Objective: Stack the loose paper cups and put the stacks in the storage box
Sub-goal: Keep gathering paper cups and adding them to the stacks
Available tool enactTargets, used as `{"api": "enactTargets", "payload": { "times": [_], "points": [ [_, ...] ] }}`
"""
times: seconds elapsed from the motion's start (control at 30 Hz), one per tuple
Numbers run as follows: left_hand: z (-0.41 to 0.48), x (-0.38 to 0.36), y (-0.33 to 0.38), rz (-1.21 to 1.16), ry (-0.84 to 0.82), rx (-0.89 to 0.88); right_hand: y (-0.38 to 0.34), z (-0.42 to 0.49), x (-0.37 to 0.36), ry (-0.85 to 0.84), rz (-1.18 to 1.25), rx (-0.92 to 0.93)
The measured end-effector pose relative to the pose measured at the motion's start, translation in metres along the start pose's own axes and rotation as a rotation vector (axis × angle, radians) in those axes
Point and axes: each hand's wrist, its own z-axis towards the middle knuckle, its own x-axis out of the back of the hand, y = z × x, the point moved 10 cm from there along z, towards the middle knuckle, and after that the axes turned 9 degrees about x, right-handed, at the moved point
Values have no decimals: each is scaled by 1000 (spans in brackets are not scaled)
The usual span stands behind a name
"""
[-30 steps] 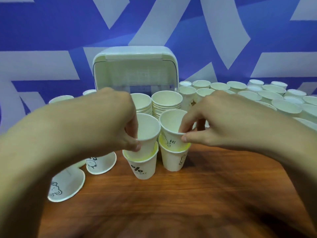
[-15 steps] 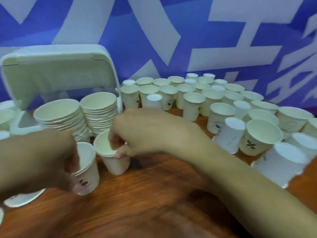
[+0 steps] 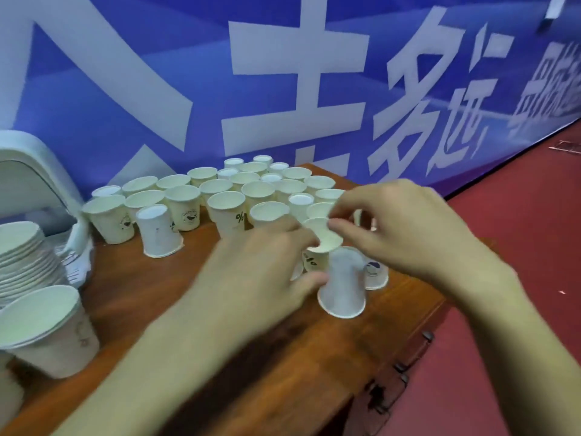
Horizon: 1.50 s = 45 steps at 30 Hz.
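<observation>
Both hands meet over the right end of the wooden table (image 3: 195, 303). The right hand (image 3: 405, 231) pinches the far rim of an upright paper cup (image 3: 325, 239) between thumb and forefinger, the other fingers loosely curled above it. The left hand (image 3: 261, 265) reaches in from the near side, its fingers curled against the same cup's left side and its thumb by an upside-down cup (image 3: 342, 287) that stands just in front. The frame is smeared there, so I cannot tell whether the left hand really grips anything.

The held cup (a black "%" mark shows on its side) sits at the near right edge of the crowd of loose cups (image 3: 226, 202), which fills the back of the table, most of them mouth up and a few turned over. One overturned cup (image 3: 158, 234) stands alone nearer the left.

At the far left, the pale storage box (image 3: 34, 171) has its lid raised, and a tall stack (image 3: 19, 256) of nested cups shows at its mouth. A shorter stack (image 3: 47, 328) stands on the table nearest the camera.

A blue banner (image 3: 283, 89) with large white characters runs behind the table, and a red floor (image 3: 518, 231) lies to the right.
</observation>
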Motion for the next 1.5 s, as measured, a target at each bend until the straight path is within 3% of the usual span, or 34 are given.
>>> {"api": "enactTargets", "payload": {
  "times": [0.1,0.2,0.63,1.07,1.23,1.37,1.5],
  "points": [
    [13,-13,39,-8,22,-51,66,-28,-12,9,-21,-163],
    [20,-29,62,21,62,-77,97,-37,-48,-90,-57,-157],
    [28,-54,59,61,-70,56,113,-28,-83,-171,3,-139],
    [14,-56,40,42,-128,125,90,-36,-74,-28,174,-88],
    [-26,-28,34,290,23,87,54,-67,-78,65,172,-65],
    [-74,-43,11,375,-65,102,19,-100,-96,51,231,-25],
    [-80,-42,-15,282,-46,233,34,-87,-88,204,375,-147]
  ]
}}
